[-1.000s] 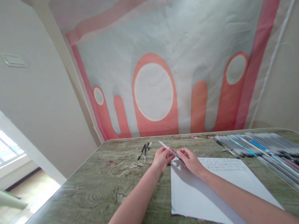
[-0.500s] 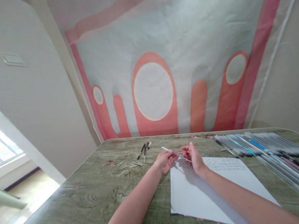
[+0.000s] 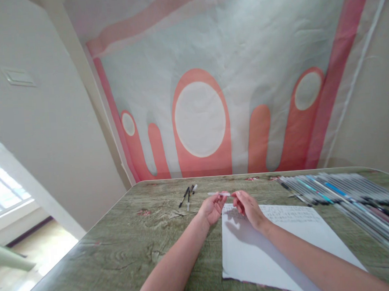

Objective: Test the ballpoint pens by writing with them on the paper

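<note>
In my left hand (image 3: 213, 210) a slim whitish pen (image 3: 219, 194) is pinched between thumb and fingers, lying almost level above the table. My right hand (image 3: 249, 209) is just to the right of the pen's end, over the top of a sheet of paper (image 3: 270, 250). Its thumb and index finger are pressed together and the other fingers curl in; whatever they hold, if anything, is too small to make out. Rows of handwriting cover the upper part of the paper. My right forearm crosses above the sheet and throws a shadow on it.
Several black pen parts (image 3: 183, 197) lie on the wood-patterned table (image 3: 122, 251) left of my hands. Many grey and blue pens (image 3: 335, 189) are laid in rows at the right. A wall with a red and white print (image 3: 199, 119) rises behind the table.
The pen has turned from slanting down to the right to nearly level, and less of its length shows. My right hand's fingers have drawn together and its palm has tipped down.
</note>
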{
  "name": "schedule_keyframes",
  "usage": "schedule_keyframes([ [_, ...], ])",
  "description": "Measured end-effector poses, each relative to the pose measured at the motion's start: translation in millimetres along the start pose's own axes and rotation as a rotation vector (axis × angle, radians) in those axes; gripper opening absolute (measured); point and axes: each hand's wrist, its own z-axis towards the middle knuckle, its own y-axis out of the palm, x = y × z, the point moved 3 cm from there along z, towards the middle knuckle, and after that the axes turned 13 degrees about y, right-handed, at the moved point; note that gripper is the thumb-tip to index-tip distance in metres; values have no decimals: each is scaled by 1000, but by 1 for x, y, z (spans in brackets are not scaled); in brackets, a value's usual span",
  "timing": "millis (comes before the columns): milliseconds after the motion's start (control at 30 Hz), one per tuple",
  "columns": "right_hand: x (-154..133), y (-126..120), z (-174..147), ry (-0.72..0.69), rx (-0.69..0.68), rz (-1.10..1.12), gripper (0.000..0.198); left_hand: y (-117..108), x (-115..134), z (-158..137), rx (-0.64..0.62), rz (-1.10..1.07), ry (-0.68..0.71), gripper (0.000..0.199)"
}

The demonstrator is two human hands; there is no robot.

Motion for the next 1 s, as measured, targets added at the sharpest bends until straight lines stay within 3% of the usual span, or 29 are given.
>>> schedule_keyframes([
  [233, -1, 4, -1, -177, 66, -221, 40, 4, -5, -5, -71, 17, -84, 18],
  [433, -7, 2, -5, -263, 134, -334, 31, 5, -8, -7, -70, 123, -57, 16],
  [500, -8, -1, -6, -262, 181, -310, 32, 2, -6, -6, -95, 300, -37, 19],
  [600, -7, -5, -5, -243, 249, -273, 35, -5, 9, -1, -178, 772, 57, 27],
  [667, -6, -7, -3, -228, 282, -254, 36, -9, 31, 6, -234, 1217, 223, 24],
  [733, -5, -8, -1, -219, 296, -237, 36, -14, 59, 13, -163, 1697, 467, 20],
  [867, -4, -8, 1, -207, 289, -206, 35, -31, 103, 28, 17, 1904, 496, 19],
  [1000, -4, -8, 1, -207, 286, -195, 36, -39, 119, 40, 113, 2037, 440, 19],
])
